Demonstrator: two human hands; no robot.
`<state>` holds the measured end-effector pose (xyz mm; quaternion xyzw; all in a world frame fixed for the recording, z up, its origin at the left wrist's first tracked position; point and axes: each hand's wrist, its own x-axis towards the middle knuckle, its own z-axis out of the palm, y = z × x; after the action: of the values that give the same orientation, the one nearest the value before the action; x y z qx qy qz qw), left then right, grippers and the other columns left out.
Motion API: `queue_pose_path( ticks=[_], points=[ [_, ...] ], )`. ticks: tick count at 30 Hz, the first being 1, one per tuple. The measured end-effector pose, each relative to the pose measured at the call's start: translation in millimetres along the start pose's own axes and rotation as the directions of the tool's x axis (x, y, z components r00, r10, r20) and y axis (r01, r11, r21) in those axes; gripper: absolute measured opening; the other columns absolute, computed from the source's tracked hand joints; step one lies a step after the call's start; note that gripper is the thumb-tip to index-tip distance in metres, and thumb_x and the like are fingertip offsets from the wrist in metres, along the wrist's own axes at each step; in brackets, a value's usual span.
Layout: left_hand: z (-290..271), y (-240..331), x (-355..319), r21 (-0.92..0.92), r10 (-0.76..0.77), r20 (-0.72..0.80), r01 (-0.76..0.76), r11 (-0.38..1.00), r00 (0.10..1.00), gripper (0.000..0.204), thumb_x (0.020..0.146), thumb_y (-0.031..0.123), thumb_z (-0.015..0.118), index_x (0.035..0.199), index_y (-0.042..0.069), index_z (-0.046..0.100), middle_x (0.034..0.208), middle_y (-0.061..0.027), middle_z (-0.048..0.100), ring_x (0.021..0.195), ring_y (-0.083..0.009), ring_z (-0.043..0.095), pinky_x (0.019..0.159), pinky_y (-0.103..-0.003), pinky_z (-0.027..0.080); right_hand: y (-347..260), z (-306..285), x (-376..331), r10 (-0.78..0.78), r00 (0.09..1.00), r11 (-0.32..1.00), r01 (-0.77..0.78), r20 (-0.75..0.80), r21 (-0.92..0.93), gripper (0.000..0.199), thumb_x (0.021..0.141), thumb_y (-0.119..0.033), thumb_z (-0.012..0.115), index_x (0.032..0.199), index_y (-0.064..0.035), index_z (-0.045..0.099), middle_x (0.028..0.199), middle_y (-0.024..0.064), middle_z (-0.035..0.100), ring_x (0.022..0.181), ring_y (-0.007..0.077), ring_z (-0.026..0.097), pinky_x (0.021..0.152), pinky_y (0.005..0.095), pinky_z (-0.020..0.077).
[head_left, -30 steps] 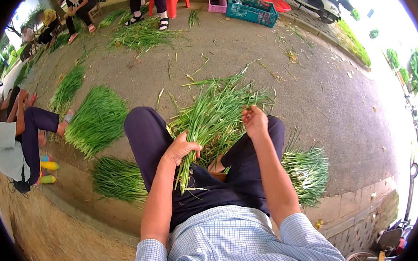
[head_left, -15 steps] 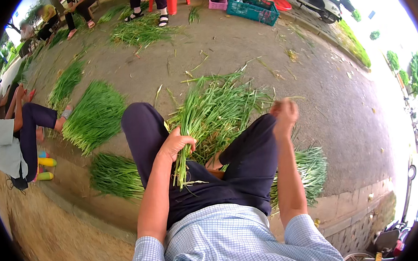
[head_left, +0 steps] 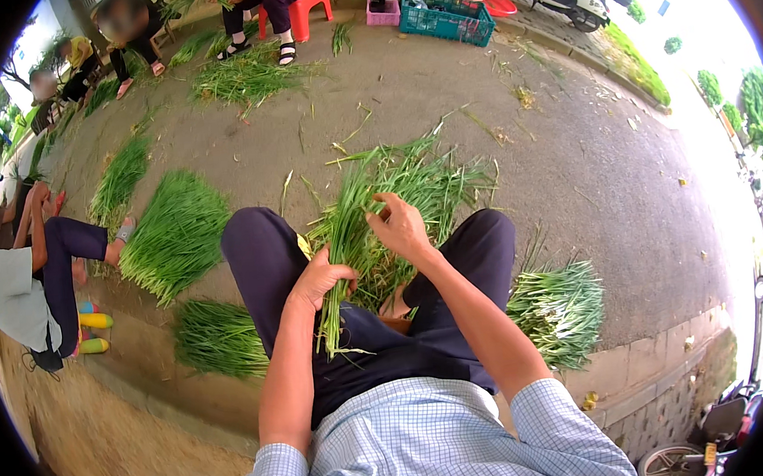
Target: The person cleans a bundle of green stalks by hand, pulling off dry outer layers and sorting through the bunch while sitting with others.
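The left hand (head_left: pixel 318 279) has its grip closed around the lower stems of a bunch of green stalks (head_left: pixel 338 228), held between the knees (head_left: pixel 253 234), its leaves reaching out over a loose heap (head_left: pixel 435 181); the right hand (head_left: pixel 401 229) is just beside the bunch, fingers bent, and I can't tell whether its grip pinches anything; a tidy pile (head_left: pixel 564 314) lies on the right.

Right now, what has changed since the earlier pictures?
The right hand has swung left from beside the right knee to the chive-like bunch; the thin strand seen by that hand earlier no longer shows. The left hand still grips the bunch near its lower ends; the piles beside both legs stayed put.
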<state>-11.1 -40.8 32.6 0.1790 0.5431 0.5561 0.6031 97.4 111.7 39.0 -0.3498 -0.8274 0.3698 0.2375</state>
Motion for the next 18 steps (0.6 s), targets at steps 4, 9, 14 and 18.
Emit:
queue_pose_path(
  ticks=[4, 9, 14, 18],
  points=[
    [2, -1, 0, 0.012, 0.006, 0.019, -0.006, 1.0, 1.0, 0.046, 0.07, -0.006, 0.058, 0.111, 0.005, 0.044, 0.068, -0.0075, 0.057, 0.052, -0.0163, 0.057, 0.045, -0.029, 0.045, 10, 5, 10, 0.132, 0.981, 0.982, -0.11, 0.143, -0.154, 0.033, 0.077, -0.023, 0.06, 0.102, -0.0011, 0.063, 0.082, 0.0183, 0.065, 0.076, 0.0312, 0.063, 0.067, 0.0391, 0.0491],
    [0, -3, 3, 0.041, 0.007, 0.037, -0.009, 0.999, 0.999, 0.052, 0.069, -0.006, 0.058, 0.118, 0.006, 0.041, 0.068, -0.008, 0.057, 0.052, -0.0165, 0.057, 0.046, -0.029, 0.045, 23, 6, 8, -0.006, 0.995, 1.0, 0.004, 0.101, 0.014, 0.023, 0.078, -0.021, 0.062, 0.089, -0.0016, 0.068, 0.069, 0.016, 0.063, 0.057, 0.0273, 0.06, 0.056, 0.0373, 0.047],
    [-1, -3, 2, 0.042, -0.007, 0.023, 0.006, 0.999, 1.0, 0.052, 0.069, -0.005, 0.058, 0.118, 0.004, 0.041, 0.069, -0.0088, 0.058, 0.053, -0.0173, 0.057, 0.049, -0.03, 0.046, 27, -6, 9, 0.216, 0.963, 0.885, -0.262, 0.159, 0.385, 0.023, 0.082, -0.017, 0.061, 0.091, 0.0035, 0.065, 0.065, 0.0089, 0.06, 0.048, 0.0144, 0.051, 0.046, 0.0302, 0.0418],
    [0, -1, 1, 0.056, -0.016, 0.023, 0.014, 0.998, 1.0, 0.051, 0.07, -0.004, 0.059, 0.117, 0.004, 0.04, 0.069, -0.0089, 0.058, 0.054, -0.0168, 0.057, 0.048, -0.03, 0.046, 42, -22, 11, 0.345, 0.925, 0.653, -0.359, 0.16, 0.667, 0.025, 0.085, -0.016, 0.057, 0.098, 0.0055, 0.06, 0.065, 0.0042, 0.054, 0.044, 0.0105, 0.046, 0.04, 0.0267, 0.0387]
  ],
)
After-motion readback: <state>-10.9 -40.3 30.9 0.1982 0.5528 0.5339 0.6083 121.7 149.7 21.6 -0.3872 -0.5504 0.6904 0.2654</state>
